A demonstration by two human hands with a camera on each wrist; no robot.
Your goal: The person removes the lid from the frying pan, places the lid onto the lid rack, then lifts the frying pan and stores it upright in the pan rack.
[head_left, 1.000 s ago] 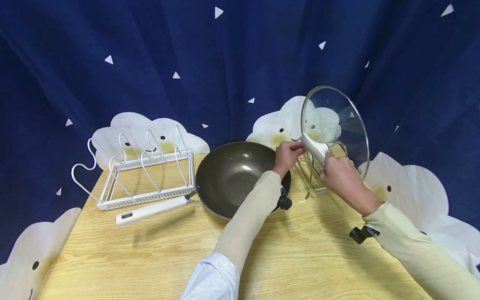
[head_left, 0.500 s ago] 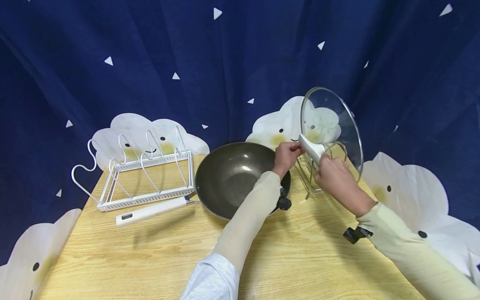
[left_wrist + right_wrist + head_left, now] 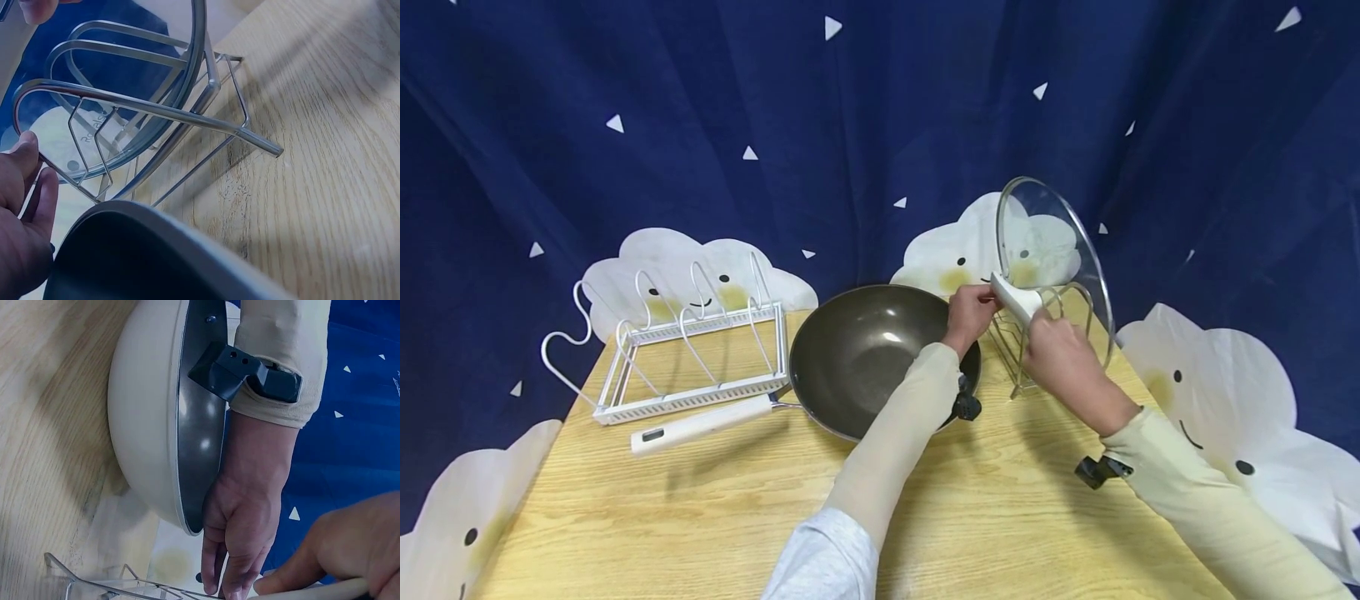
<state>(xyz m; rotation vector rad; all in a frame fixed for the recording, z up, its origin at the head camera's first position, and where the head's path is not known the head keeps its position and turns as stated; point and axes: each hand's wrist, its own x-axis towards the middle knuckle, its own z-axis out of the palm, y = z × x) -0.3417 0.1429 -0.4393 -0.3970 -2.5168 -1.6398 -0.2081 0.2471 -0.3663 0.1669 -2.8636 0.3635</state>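
Observation:
My right hand (image 3: 1067,354) grips the white handle (image 3: 1017,298) of a round glass lid (image 3: 1052,225) with a metal rim. The lid stands steeply tilted among the loops of a small metal wire rack (image 3: 237,131) at the table's right; its lower rim overlaps the rack's bars in the left wrist view. With thumb and finger, my left hand (image 3: 972,315) pinches the near-left end of that rack, and the forearm crosses over a dark wok (image 3: 872,358). The right wrist view shows the left hand (image 3: 247,519) beside the wok's rim.
The wok sits mid-table, its white handle (image 3: 707,423) pointing left. Behind that handle stands a white wire rack (image 3: 692,394) with several tall curved dividers. A blue curtain (image 3: 880,108) with cloud shapes hangs close behind the wooden table (image 3: 700,533).
My right hand and the lid have shifted left and slightly down toward the left hand, and the lid appears more edge-on. The left hand keeps its pinch on the rack; the wok is unmoved.

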